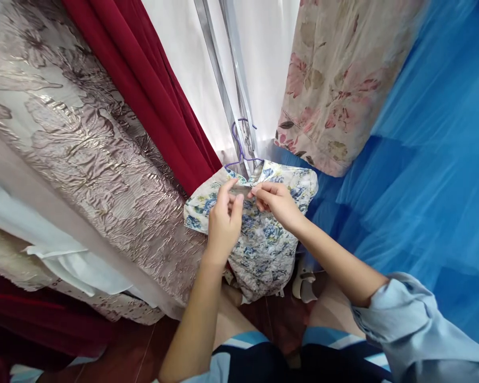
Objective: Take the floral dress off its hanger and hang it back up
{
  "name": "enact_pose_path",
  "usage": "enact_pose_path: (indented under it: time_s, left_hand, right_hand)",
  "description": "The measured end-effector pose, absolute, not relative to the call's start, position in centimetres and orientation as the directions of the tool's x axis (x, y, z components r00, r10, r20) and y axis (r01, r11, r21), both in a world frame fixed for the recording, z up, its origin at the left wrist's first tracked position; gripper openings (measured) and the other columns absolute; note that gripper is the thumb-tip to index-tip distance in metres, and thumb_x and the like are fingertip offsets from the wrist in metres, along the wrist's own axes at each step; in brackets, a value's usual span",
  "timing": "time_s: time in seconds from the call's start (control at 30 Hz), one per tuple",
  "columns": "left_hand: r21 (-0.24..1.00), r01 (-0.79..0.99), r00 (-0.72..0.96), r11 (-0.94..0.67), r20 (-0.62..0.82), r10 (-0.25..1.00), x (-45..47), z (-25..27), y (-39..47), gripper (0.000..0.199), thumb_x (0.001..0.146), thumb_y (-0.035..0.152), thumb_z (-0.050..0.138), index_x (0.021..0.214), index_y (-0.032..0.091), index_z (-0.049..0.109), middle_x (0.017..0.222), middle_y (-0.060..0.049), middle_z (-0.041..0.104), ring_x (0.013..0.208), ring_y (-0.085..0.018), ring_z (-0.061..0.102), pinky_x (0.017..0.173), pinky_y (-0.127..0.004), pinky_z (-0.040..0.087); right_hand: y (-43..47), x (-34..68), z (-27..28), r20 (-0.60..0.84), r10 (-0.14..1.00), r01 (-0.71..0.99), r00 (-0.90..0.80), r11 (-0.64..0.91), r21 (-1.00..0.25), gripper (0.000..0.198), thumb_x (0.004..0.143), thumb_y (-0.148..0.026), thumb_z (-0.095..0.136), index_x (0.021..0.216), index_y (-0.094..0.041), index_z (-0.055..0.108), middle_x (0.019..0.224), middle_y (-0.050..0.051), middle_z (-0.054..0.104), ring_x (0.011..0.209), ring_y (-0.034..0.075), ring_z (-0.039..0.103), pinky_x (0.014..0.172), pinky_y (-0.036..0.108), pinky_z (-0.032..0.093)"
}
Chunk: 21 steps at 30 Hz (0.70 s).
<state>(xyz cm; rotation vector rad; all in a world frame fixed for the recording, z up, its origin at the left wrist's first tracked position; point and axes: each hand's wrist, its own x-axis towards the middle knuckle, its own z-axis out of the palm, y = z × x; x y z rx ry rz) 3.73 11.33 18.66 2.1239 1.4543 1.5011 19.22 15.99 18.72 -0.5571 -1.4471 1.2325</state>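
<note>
While I stand watching, the person has both bare hands up at the front neckline of a floral top [265,234], which hangs on a purple hanger [241,156]. Hanger hook: upward, in front of pale metal bars [215,61]; whether it is caught on them, I cannot tell.

Right hand [277,201]: grip narrow, thumb and forefinger pinching the neckline edge near its centre; a small dark detail at the tips is too small to identify. Left hand [225,215]: grip wider, thumb and forefinger apart, just beside the same edge, toward the top's left shoulder as viewed; contact unclear.

Surroundings: dark red cloth [143,90] and textured brocade [75,149] left of the top; white drape [267,64] behind; pink-flowered cloth [335,90] and blue tulle [435,159] right. Pale footwear [303,286] shows near the lower hem's right corner.
</note>
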Motion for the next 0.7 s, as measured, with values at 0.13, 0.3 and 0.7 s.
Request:
enact_pose_path:
  time_s: [0.13, 0.3, 0.7]
  left_hand:
    - [0.449, 0.651, 0.248, -0.612, 0.636, 0.731, 4.2, 21.3, 14.0, 0.019, 0.1, 0.032, 0.049, 0.099, 0.02, 0.064, 0.076, 0.0, 0.065, 0.068, -0.014, 0.061, 0.067, -0.025, 0.046]
    - [0.407, 0.651, 0.179, -0.64, 0.738, 0.651, 5.1, 21.2, 15.6, 0.016, 0.097, 0.027, 0.054, 0.086, 0.018, 0.061, 0.07, 0.001, 0.066, 0.061, -0.012, 0.063, 0.064, -0.023, 0.048]
    - [0.677, 0.444, -0.126, -0.587, 0.695, 0.708, 6.3, 19.9, 14.6, 0.019, 0.095, 0.031, 0.057, 0.084, 0.017, 0.061, 0.064, 0.0, 0.065, 0.05, -0.01, 0.06, 0.05, -0.02, 0.048]
  right_hand:
    - [16.5, 20.0, 18.8, 0.443, 0.845, -0.242, -0.299, 0.382, -0.892, 0.023, 0.087, -0.03, 0.057, 0.07, -0.016, 0.064, 0.046, -0.005, 0.051, 0.044, 0.009, 0.041, 0.05, 0.024, 0.031]
    - [17.3, 20.1, 17.5, 0.454, 0.847, -0.245, -0.276, 0.394, -0.886, 0.026, 0.089, -0.033, 0.057, 0.068, -0.017, 0.06, 0.047, -0.005, 0.053, 0.044, 0.009, 0.041, 0.05, 0.024, 0.031]
    - [16.1, 18.5, 14.6, 0.341, 0.919, -0.211, -0.199, 0.299, -0.93, 0.023, 0.088, -0.034, 0.055, 0.073, -0.018, 0.062, 0.046, -0.005, 0.052, 0.044, 0.011, 0.043, 0.051, 0.024, 0.033]
